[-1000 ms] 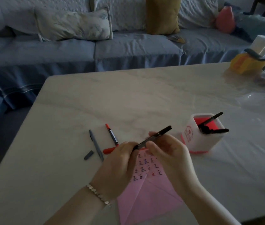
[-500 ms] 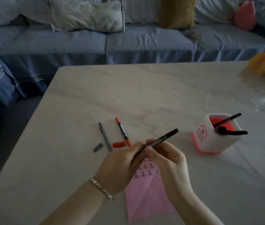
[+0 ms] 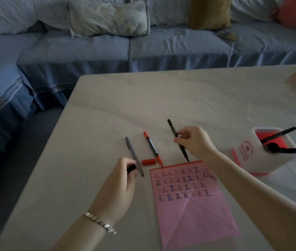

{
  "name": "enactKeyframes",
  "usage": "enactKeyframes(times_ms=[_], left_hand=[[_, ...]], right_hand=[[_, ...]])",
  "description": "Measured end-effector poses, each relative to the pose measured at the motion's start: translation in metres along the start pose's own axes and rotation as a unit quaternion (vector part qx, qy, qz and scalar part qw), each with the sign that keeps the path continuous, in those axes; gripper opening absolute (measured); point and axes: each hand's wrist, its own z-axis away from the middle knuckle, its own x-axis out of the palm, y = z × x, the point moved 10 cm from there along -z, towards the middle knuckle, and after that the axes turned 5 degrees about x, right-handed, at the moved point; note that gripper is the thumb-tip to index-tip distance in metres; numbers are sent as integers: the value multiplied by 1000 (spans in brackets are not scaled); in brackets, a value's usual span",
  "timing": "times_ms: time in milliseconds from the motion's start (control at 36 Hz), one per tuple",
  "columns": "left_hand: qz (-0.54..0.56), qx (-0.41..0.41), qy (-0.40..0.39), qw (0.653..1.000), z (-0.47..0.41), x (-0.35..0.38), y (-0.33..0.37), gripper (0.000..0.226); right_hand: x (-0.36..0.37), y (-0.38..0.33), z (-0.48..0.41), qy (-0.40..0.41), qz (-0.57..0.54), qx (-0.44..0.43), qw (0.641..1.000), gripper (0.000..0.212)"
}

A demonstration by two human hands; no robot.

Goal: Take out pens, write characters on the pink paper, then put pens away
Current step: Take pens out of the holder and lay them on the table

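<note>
Rows of 正 chars on pink paper (image 3: 198, 220); pen holder's (image 3: 263, 164) red print illegible

The table (image 3: 179, 98) bears pink paper (image 3: 194, 214), grey pen (image 3: 132, 153), red pen (image 3: 151, 145), red cap (image 3: 148, 162), holder (image 3: 248, 160).

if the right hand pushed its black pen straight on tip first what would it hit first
Most likely the top edge of the pink paper: the black pen in the right hand points tip-down toward it, and the tip looks nearly on it, though height is unclear.
</note>
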Motion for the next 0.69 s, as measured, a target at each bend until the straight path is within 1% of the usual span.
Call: enactKeyframes(times_ms=[28,83,194,250,306,361,417,472,528,611,694], left_hand=[[-9,16,14,1000,1,-3,0,29],[-33,45,37,998,0,-9,2,23],[-46,42,60,996,-9,-11,-1,20],[-35,29,58,997,-20,-3,1,20],[-43,33,59,997,-34,4,7,15],[-84,63,41,994,-51,17,18,11],[-120,102,9,988,-69,37,30,9],[-158,133,-31,978,-83,61,37,9],[-206,137,-74,966,-92,83,37,11],[-245,120,-114,955,-99,102,28,12],[-256,131,-116,951,-97,107,26,10]], right_hand=[[6,0,-4,5,17,-5,1000,29],[18,4,-9,14,45,-7,999,25],[26,14,-9,34,114,-16,993,19],[21,19,-4,46,113,-24,992,22],[22,20,1,39,84,-25,995,28],[18,21,11,35,51,-15,998,30],[6,23,25,42,39,-13,998,25],[-11,24,44,37,40,-17,998,21],[-31,24,63,40,60,-36,997,20],[-74,20,91,97,110,-83,986,16],[-129,9,114,207,167,-144,953,12]])
